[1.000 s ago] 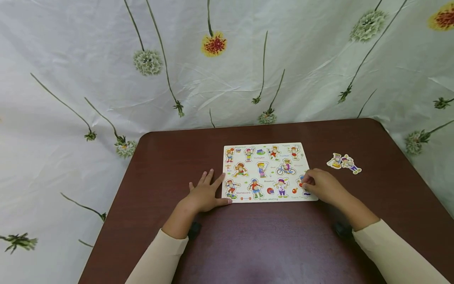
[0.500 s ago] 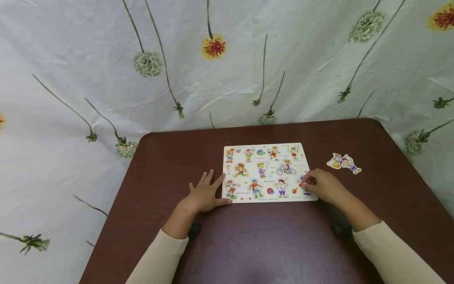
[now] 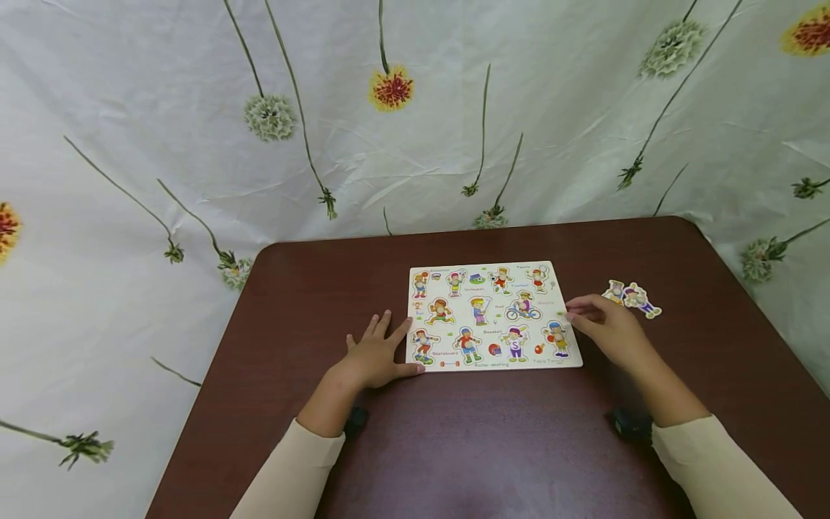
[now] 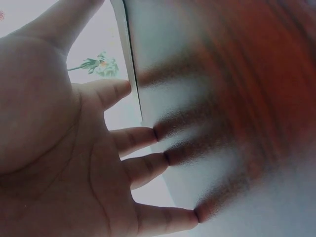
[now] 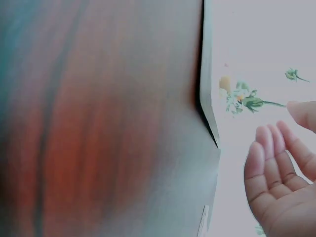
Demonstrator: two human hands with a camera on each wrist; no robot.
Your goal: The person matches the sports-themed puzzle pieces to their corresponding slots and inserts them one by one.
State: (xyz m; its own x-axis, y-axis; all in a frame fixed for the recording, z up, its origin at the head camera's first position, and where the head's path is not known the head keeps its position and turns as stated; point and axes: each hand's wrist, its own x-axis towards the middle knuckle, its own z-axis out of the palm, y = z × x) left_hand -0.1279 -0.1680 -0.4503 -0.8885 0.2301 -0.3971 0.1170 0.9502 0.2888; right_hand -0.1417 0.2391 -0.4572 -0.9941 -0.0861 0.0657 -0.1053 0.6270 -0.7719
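A white wooden puzzle board with colourful sports figures lies flat on the table. My left hand is spread out, with its thumb at the board's lower left corner and a fingertip at the left edge. In the left wrist view its straight fingers meet the glossy tabletop. My right hand hovers by the board's right edge, fingers slightly bent and thumb apart, holding nothing. The right wrist view shows its bare palm. A puzzle piece of a table tennis player sits in the board's lower right corner.
Two loose figure pieces lie right of the board: one in purple trousers, another partly hidden behind my right hand. The dark red-brown table has rounded far corners. Behind it hangs a white cloth printed with flowers.
My right hand has let go of the table tennis piece and moved up and right, off the board's lower right corner, uncovering that figure. The left hand has stayed put.
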